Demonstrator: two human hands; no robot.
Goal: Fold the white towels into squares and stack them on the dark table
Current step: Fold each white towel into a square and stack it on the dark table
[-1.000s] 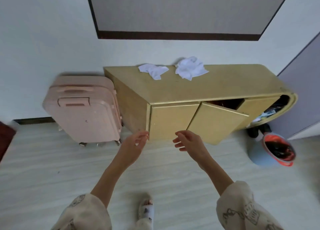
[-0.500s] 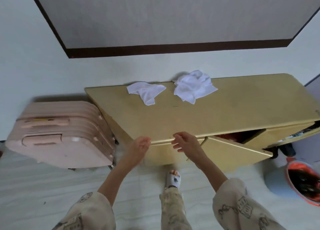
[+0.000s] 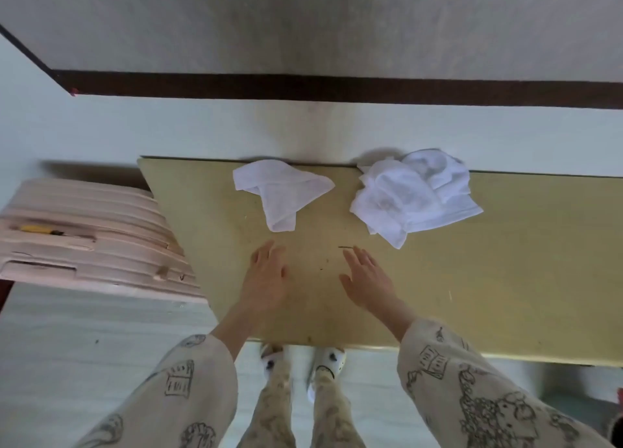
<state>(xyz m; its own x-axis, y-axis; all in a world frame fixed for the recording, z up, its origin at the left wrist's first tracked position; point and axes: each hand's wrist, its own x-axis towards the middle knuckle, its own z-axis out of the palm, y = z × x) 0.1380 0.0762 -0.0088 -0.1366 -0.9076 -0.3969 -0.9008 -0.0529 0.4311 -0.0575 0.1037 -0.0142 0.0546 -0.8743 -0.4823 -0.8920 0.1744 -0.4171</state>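
Both hands have come up from the cabinet's front edge and now reach out over its yellow top (image 3: 505,279). At far left a pink suitcase (image 3: 84,238) stands beside the cabinet. My left hand (image 3: 266,275) hovers flat, fingers straight, holding nothing, just short of the small crumpled towel (image 3: 279,191). My right hand (image 3: 367,279) is likewise spread and empty, near the bigger heap of towels (image 3: 411,194) by the wall.

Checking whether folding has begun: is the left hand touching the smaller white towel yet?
Apart. The head view shows bare tabletop between the left hand and the smaller white towel.
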